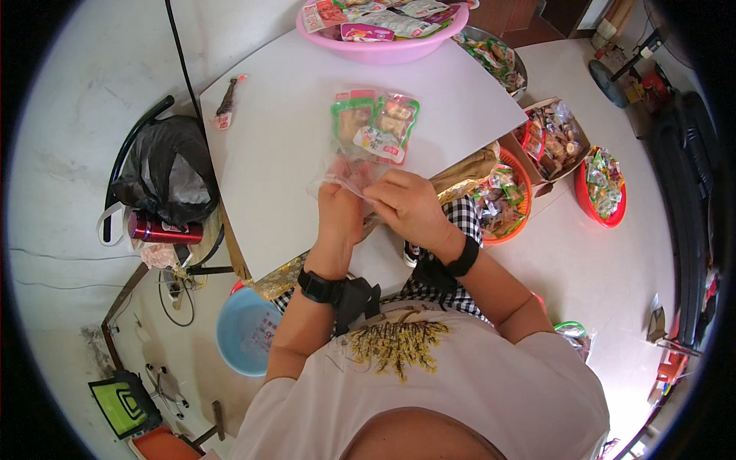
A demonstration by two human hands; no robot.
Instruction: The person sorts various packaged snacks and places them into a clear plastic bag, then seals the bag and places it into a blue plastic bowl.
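A clear plastic bag (322, 185) lies on the white table in front of me, its mouth towards my body. Two snack packets with green and red edges, the left one (352, 118) and the right one (397, 121), show in its far part, side by side. My left hand (340, 210) reaches into the bag's mouth, and its fingers look blurred through the film. I cannot tell whether they grip anything. With thumb and fingers, my right hand (405, 204) pinches the edge of the bag's mouth, close beside my left hand.
The white table (270, 155) bears a pink basin (385, 52) of packets and one small packet (225, 103) at far left. To the right stand an orange basket (526, 198), a cardboard box (552, 138) and a red basin (601, 187), all with packets. A blue basin (244, 333) sits below left.
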